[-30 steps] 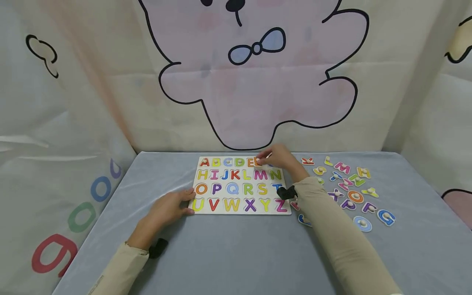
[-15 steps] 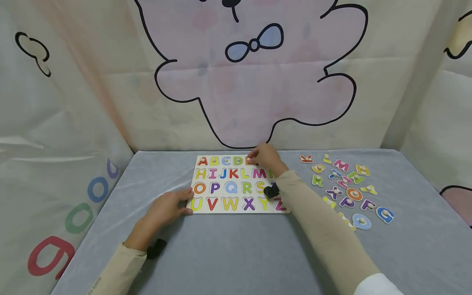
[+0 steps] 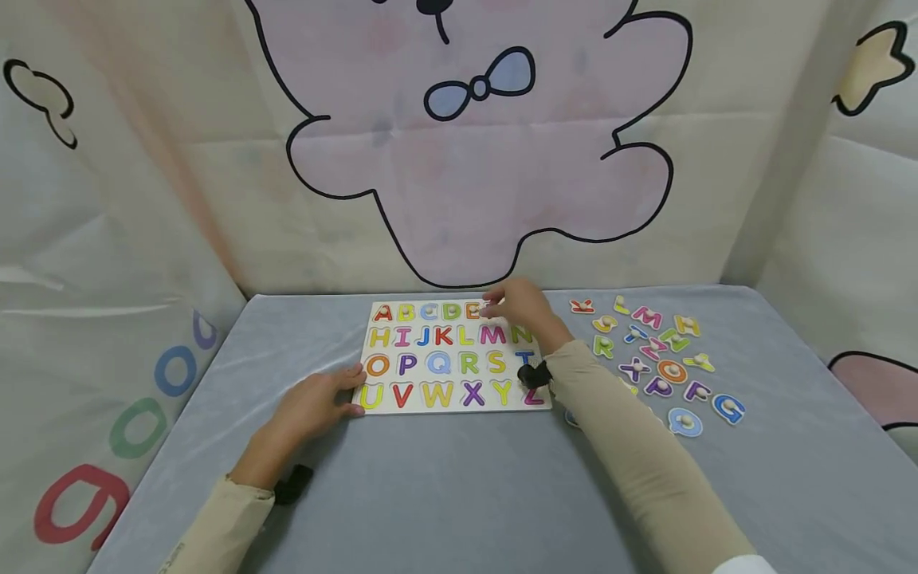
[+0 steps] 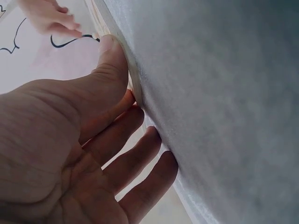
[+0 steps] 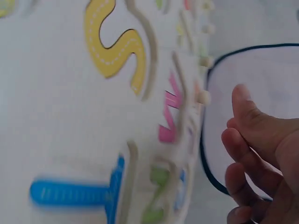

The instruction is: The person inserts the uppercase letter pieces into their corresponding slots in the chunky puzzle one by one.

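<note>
The white alphabet board point(image 3: 366, 351) lies flat on the table, its letters in rows. My left hand point(image 3: 315, 406) holds the board's near left corner; in the left wrist view the thumb point(image 4: 113, 60) presses on its edge with the fingers along the side. My right hand point(image 3: 525, 311) hovers over the top row, just right of the orange letter E piece point(image 3: 472, 310). The right wrist view shows the thumb and index finger apart, nothing between them, beside the knob point(image 5: 203, 97) on that piece. A, B, C and D also carry knobs.
Loose knobbed letter pieces lie scattered right of the board, among them a blue G point(image 3: 728, 408), a light blue Q point(image 3: 685, 422) and a red K point(image 3: 582, 306). My right forearm point(image 3: 624, 430) covers some of them. A printed cloth backdrop point(image 3: 473, 183) stands behind the table.
My right hand has carried the orange E piece left into the top row, let go of it, and drawn back slightly right. The left hand stays on the board's corner.
</note>
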A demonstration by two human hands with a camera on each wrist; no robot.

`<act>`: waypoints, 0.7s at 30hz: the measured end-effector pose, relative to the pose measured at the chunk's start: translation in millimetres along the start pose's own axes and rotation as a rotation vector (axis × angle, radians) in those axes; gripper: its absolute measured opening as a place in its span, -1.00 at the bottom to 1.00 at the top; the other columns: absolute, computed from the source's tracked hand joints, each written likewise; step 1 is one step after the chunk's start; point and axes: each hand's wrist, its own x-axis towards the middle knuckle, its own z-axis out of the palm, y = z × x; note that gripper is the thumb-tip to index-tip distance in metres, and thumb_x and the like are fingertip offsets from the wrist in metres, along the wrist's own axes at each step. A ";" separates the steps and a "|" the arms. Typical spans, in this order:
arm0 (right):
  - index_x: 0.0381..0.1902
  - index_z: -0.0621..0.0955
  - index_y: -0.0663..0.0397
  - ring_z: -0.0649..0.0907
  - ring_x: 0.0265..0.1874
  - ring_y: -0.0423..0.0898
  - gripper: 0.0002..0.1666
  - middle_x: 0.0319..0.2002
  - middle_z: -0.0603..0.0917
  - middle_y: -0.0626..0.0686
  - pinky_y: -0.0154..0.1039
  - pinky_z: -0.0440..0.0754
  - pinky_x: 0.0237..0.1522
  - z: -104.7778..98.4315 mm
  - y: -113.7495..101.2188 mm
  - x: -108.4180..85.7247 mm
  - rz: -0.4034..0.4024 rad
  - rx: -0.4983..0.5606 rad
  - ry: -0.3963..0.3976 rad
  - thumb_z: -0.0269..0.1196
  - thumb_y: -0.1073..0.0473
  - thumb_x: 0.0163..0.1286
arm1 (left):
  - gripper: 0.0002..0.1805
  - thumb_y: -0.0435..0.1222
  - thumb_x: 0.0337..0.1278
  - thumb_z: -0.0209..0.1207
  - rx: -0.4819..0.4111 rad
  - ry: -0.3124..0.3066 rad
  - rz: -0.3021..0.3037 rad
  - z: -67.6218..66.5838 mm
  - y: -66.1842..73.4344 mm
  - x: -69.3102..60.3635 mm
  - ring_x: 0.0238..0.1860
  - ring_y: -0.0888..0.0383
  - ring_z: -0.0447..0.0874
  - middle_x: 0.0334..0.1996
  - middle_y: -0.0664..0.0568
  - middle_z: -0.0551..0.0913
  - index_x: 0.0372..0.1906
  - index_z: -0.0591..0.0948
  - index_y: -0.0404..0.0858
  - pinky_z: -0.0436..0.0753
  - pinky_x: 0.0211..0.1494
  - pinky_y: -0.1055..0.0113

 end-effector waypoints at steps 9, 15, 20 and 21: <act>0.14 0.70 -0.05 0.58 -0.09 0.05 -0.53 0.06 0.72 0.11 -0.22 0.52 -0.25 -55.6 52.9 -73.1 0.039 -0.032 0.088 0.33 -0.10 0.35 | -0.33 -0.19 0.03 0.43 -0.003 0.002 0.014 -4.7 -2.2 1.9 0.35 -0.21 0.47 0.37 -0.13 0.49 0.30 0.54 -0.24 0.49 0.28 -0.11; 0.13 0.69 0.04 0.61 -0.19 0.03 -0.51 -0.07 0.75 0.15 -0.29 0.45 -0.35 -92.0 105.9 -117.6 0.022 -0.106 0.115 0.34 -0.07 0.33 | -0.33 -0.18 0.03 0.43 -0.009 -0.005 0.033 -3.6 -2.8 3.3 0.35 -0.20 0.48 0.36 -0.14 0.49 0.30 0.55 -0.24 0.49 0.28 -0.11; 0.14 0.69 0.04 0.55 -0.21 0.00 -0.47 -0.04 0.72 0.20 -0.29 0.44 -0.35 -112.9 147.3 -142.1 0.065 -0.099 0.041 0.36 -0.11 0.31 | -0.32 -0.18 0.02 0.44 -0.015 -0.017 0.027 -2.7 -2.1 2.0 0.35 -0.22 0.47 0.37 -0.15 0.48 0.30 0.55 -0.26 0.50 0.27 -0.12; 0.13 0.69 0.05 0.55 -0.21 -0.01 -0.47 -0.03 0.72 0.20 -0.30 0.45 -0.34 -116.0 155.6 -144.8 0.061 -0.095 0.029 0.36 -0.12 0.31 | -0.32 -0.18 0.02 0.44 -0.016 -0.015 0.027 -2.8 -1.9 1.6 0.35 -0.23 0.47 0.37 -0.15 0.48 0.30 0.55 -0.26 0.50 0.26 -0.13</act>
